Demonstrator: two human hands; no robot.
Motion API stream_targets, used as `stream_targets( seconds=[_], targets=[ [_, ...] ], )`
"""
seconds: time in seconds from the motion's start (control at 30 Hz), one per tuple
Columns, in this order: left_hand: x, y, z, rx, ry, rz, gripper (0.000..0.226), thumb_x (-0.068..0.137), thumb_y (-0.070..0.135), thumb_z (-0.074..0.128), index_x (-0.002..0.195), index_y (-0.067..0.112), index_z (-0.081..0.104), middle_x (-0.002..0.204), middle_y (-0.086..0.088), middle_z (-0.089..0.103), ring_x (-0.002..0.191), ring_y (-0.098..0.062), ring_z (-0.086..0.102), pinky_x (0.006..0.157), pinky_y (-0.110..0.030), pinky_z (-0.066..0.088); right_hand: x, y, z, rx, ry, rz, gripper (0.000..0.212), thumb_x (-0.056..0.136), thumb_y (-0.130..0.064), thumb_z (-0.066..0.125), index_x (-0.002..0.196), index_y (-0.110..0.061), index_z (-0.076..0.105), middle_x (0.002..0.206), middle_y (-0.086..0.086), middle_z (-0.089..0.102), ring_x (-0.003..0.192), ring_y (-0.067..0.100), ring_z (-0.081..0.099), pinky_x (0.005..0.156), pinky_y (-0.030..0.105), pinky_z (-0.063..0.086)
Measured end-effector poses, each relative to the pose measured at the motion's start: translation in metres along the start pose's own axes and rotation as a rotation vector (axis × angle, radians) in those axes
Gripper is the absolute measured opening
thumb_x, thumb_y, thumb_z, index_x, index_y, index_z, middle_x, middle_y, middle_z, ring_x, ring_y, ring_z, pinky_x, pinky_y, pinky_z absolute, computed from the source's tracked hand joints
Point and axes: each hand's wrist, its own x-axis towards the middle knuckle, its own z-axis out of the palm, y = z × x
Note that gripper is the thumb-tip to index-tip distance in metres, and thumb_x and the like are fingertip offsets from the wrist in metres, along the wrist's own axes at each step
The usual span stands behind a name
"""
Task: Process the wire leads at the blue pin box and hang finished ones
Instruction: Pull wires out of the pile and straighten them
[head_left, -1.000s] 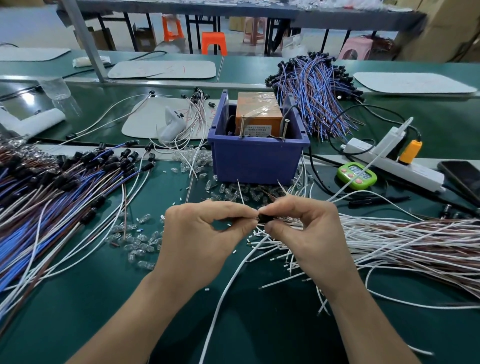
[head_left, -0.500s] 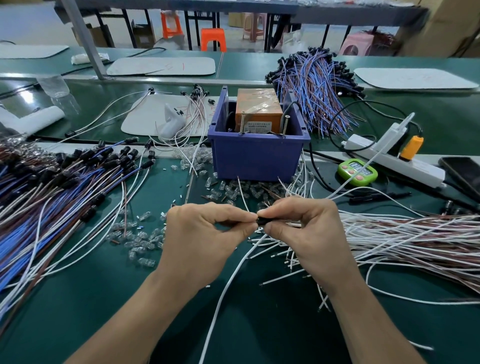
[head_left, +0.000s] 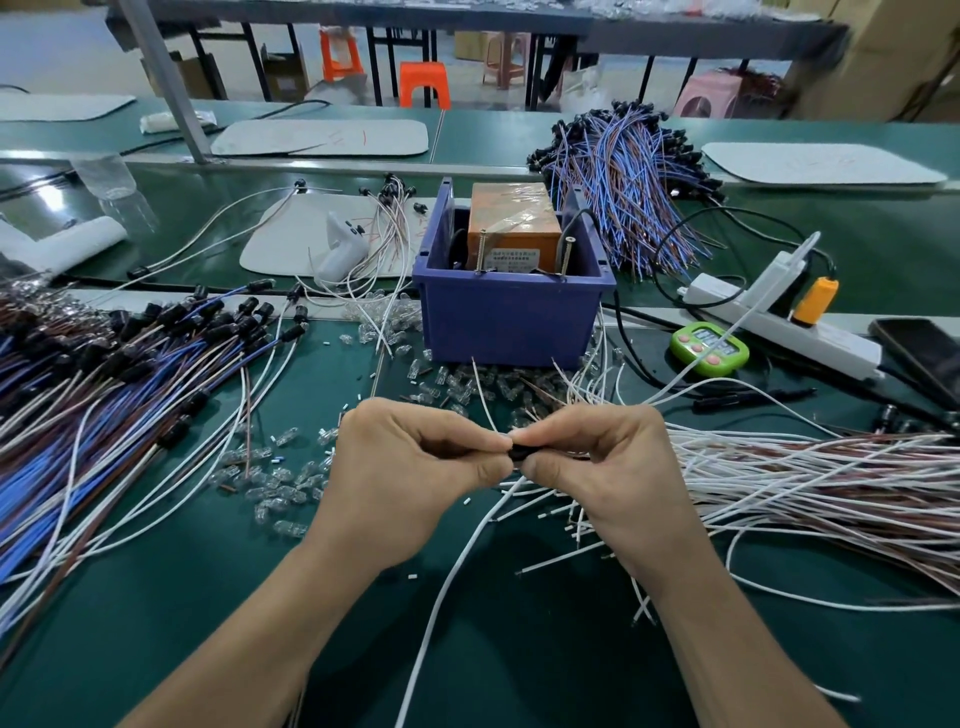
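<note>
The left hand (head_left: 410, 467) and right hand (head_left: 608, 467) pinch a black cap (head_left: 519, 453) in their fingers (head_left: 483, 470), white lead (head_left: 457, 566) trailing. Bare surface (head_left: 156, 623) lies beneath the wrists; wire piles (head_left: 78, 389) crowd both sides.

A: What do we count here?
B: We get one blue box (head_left: 511, 322), two pins (head_left: 567, 257) at its front, three wire heaps: left (head_left: 104, 364), back (head_left: 628, 182), right (head_left: 805, 478). One green timer (head_left: 709, 349), one power strip (head_left: 779, 318), two orange stools (head_left: 425, 83).
</note>
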Motion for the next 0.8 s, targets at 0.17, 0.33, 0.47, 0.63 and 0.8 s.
stream_targets(
  seconds=[0.17,0.33,0.47,0.63,0.8],
  targets=[
    [0.014,0.0,-0.016,-0.302,-0.339,-0.196,0.024,0.045,0.021,0.094,0.066,0.019,0.083,0.063,-0.004,0.074,0.056,-0.005,0.066,0.058,-0.013,0.05,-0.001,-0.006,0.0,0.026,-0.107,0.006,0.028,0.07,0.005,0.078,0.086,-0.018,0.084,0.082,0.007,0.079,0.076,0.016,0.074,0.069,0.022,0.056],
    [0.015,-0.012,-0.016,-0.388,-0.413,-0.278,0.054,0.027,0.045,0.104,0.065,0.015,0.08,0.06,-0.003,0.071,0.051,-0.006,0.062,0.054,-0.013,0.048,-0.001,-0.005,-0.002,0.007,-0.144,0.024,0.027,0.068,0.001,0.081,0.084,-0.021,0.085,0.084,0.011,0.077,0.078,0.022,0.073,0.07,0.027,0.056],
    [0.014,-0.016,-0.016,-0.394,-0.413,-0.285,0.056,0.025,0.047,0.104,0.063,0.014,0.079,0.058,-0.002,0.069,0.049,-0.006,0.062,0.052,-0.013,0.047,-0.002,-0.005,-0.003,-0.016,-0.168,0.029,0.029,0.067,0.001,0.081,0.083,-0.023,0.084,0.084,0.008,0.078,0.076,0.02,0.074,0.069,0.025,0.055],
    [0.014,-0.021,-0.014,-0.381,-0.391,-0.282,0.055,0.024,0.046,0.104,0.062,0.014,0.079,0.057,-0.004,0.07,0.049,-0.007,0.062,0.052,-0.014,0.048,-0.001,-0.003,-0.002,-0.025,-0.178,0.053,0.027,0.067,0.004,0.08,0.083,-0.018,0.084,0.081,0.007,0.078,0.074,0.015,0.074,0.068,0.021,0.054],
    [0.013,-0.025,-0.011,-0.362,-0.363,-0.243,0.053,0.029,0.046,0.104,0.064,0.014,0.08,0.06,-0.006,0.071,0.052,-0.009,0.064,0.055,-0.016,0.05,-0.002,-0.003,-0.003,-0.037,-0.142,0.08,0.025,0.068,0.005,0.078,0.082,-0.014,0.083,0.079,0.006,0.078,0.073,0.016,0.074,0.068,0.02,0.054]
  ],
)
